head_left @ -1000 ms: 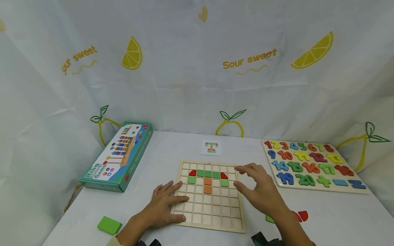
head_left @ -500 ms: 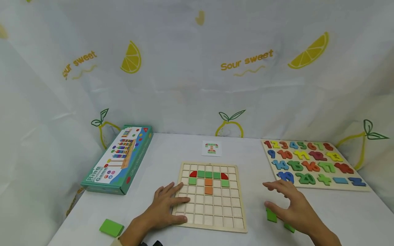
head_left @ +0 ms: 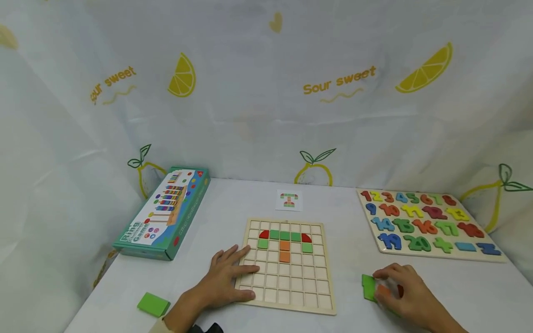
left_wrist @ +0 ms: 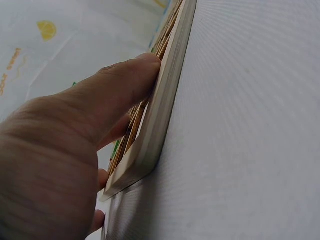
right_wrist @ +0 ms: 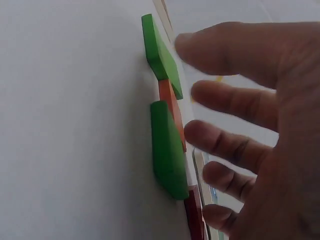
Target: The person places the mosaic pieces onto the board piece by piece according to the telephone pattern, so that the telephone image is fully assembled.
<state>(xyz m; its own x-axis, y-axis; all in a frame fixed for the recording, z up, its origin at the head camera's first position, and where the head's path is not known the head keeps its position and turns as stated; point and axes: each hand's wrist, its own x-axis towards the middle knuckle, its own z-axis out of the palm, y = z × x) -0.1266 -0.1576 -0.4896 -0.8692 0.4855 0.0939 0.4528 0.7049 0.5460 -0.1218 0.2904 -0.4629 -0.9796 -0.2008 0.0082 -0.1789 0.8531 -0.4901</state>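
White cloth (head_left: 245,120) with yellow lemon slices hangs behind a white tabletop (head_left: 233,203). Right in the middle, near the person, lies a flat, square wooden board (head_left: 284,283) with lots of little boxes. The left hand (head_left: 226,277) rests on its left side with the fingers spread; it grips nothing, and probably just stops the board from sliding. Flat green square tiles (head_left: 285,235), red rounded corner pieces (head_left: 264,235) and orange square tiles (head_left: 285,256) sit in some boxes toward the far side. They look like the top of the picture on the small white card (head_left: 289,200) just past the board, a spot that seems easy to peek at.

To the right of the board, the right hand (head_left: 401,289) is over loose bright green flat blocks (right_wrist: 162,55), an orange piece (right_wrist: 172,110) and a dark red piece (right_wrist: 194,212). Its fingers are apart and hold nothing; whether one touches a piece is hard to tell. These pieces lie close together, perhaps so they are quick to reach.

A green cardboard game box (head_left: 162,208) and a wooden board of bright numbers (head_left: 437,255) sit at the sides, likely to be out of the way.
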